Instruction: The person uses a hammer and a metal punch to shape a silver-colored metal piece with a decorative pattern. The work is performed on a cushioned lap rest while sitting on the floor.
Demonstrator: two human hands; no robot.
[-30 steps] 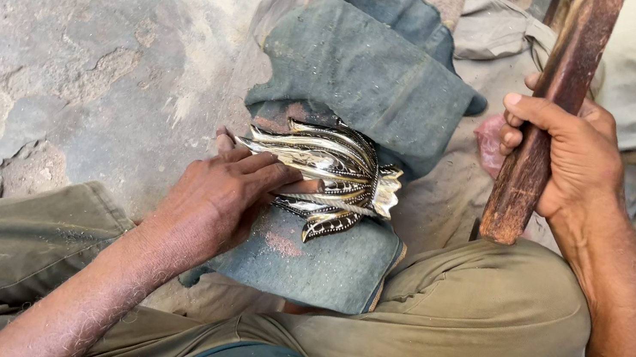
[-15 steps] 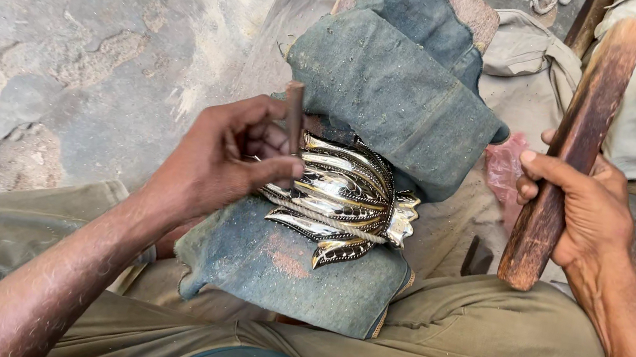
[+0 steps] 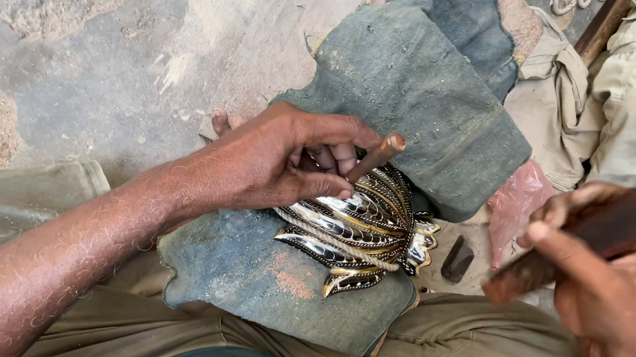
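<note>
A rough grey floor (image 3: 61, 3) lies beyond a blue-grey cloth (image 3: 403, 89) spread over the person's lap. On the cloth's lower half rests a shiny ribbed metal piece (image 3: 356, 233). The left hand (image 3: 278, 158) pinches a punch (image 3: 379, 154) in closed fingers, tip on the piece's upper edge. The right hand (image 3: 607, 291), well right, grips a blurred wooden mallet (image 3: 624, 224).

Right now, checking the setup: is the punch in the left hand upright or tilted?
Tilted: the punch leans up-right from the left hand onto the metal piece.
</note>
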